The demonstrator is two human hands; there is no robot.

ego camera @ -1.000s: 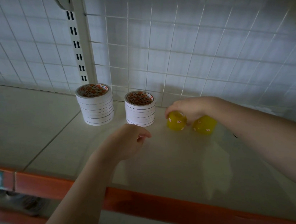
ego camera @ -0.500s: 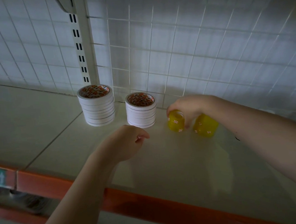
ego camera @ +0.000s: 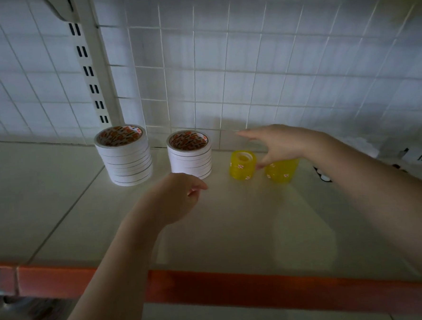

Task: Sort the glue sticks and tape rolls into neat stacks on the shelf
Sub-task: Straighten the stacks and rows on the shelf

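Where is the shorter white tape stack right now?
In the head view, the shorter white tape stack stands near the wire grid, between the taller white stack and two yellow stacks.

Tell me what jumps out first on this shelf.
Two yellow tape stacks glow at the shelf's middle, under the open right hand. Left of them, near the wire grid back, stand two white tape stacks. The left hand hovers in front, loosely curled.

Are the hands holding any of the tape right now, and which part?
No. The right hand is spread open above the two yellow tape stacks, gripping neither. The left hand hangs loosely curled in front of the white tape stacks, holding nothing.
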